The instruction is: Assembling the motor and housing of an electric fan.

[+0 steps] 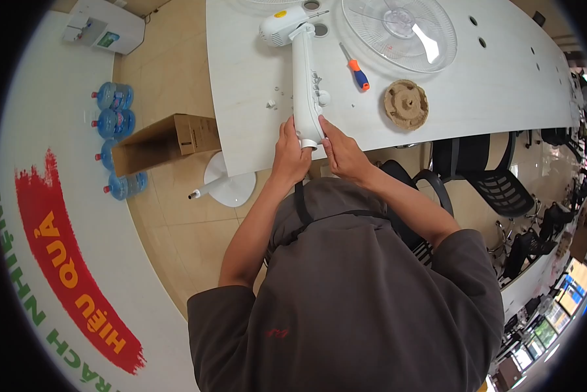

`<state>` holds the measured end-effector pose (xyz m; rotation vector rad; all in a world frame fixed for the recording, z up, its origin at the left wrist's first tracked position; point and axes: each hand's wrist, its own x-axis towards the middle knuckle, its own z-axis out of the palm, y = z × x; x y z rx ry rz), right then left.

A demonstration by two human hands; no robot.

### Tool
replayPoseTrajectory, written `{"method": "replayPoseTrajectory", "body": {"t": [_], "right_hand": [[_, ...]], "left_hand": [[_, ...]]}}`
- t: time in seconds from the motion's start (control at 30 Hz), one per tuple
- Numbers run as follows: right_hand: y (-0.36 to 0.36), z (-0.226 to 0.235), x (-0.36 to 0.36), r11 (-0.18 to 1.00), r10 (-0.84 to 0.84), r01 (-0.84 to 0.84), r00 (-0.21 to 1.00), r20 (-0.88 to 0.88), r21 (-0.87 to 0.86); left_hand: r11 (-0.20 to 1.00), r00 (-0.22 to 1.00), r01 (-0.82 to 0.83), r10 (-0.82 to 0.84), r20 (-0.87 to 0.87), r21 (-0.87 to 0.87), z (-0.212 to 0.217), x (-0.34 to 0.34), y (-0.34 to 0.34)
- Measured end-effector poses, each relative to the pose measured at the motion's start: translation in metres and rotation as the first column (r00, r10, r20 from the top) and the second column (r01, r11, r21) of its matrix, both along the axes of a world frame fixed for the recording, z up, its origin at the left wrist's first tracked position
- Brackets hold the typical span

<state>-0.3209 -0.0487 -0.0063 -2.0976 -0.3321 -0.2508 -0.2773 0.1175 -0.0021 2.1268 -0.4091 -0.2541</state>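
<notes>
A white fan body (304,85) lies on the white table with its motor head (284,27) pointing away from me and its neck end at the near edge. My left hand (289,154) grips the left side of that near end. On the other side, my right hand (343,151) is closed around the same end, its fingers partly hidden beneath. Small knobs stick out along the right side of the body. Right of it lie a screwdriver (357,73) with an orange and blue handle, and a round brown moulded pulp piece (406,105).
A fan guard (430,62) rests on the far part of the table (247,130). Small white bits (271,104) lie left of the fan body. On the floor to the left are an open cardboard box (151,145), a round white base (233,188) and several water bottles (118,124). Black chairs (502,193) stand right.
</notes>
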Motion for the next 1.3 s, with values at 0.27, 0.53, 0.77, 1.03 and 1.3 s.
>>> {"method": "replayPoseTrajectory", "body": {"t": [0.27, 0.53, 0.77, 1.03, 1.3], "right_hand": [[0.022, -0.015, -0.003, 0.975, -0.208, 0.218, 0.962, 0.177, -0.039], [0.038, -0.020, -0.001, 0.938, -0.307, 0.336, 0.918, 0.250, -0.085], [0.042, -0.025, 0.000, 0.896, -0.395, 0.430, 0.885, 0.248, -0.108], [0.044, -0.023, 0.002, 0.869, -0.453, 0.493, 0.832, 0.319, -0.052], [0.042, -0.029, -0.001, 0.854, -0.486, 0.519, 0.820, 0.301, -0.033]], "left_hand": [[0.995, 0.999, -0.042, 0.040, -0.016, -0.089, 0.009, 0.004, -0.001], [0.996, 0.999, -0.027, 0.029, 0.022, -0.089, 0.001, 0.007, 0.005], [0.994, 1.000, -0.025, 0.026, 0.006, -0.106, 0.002, 0.005, 0.003], [0.995, 0.999, -0.014, 0.018, 0.045, -0.100, 0.001, 0.005, 0.002], [0.997, 0.998, -0.002, 0.007, 0.059, -0.081, -0.005, 0.003, 0.000]]}}
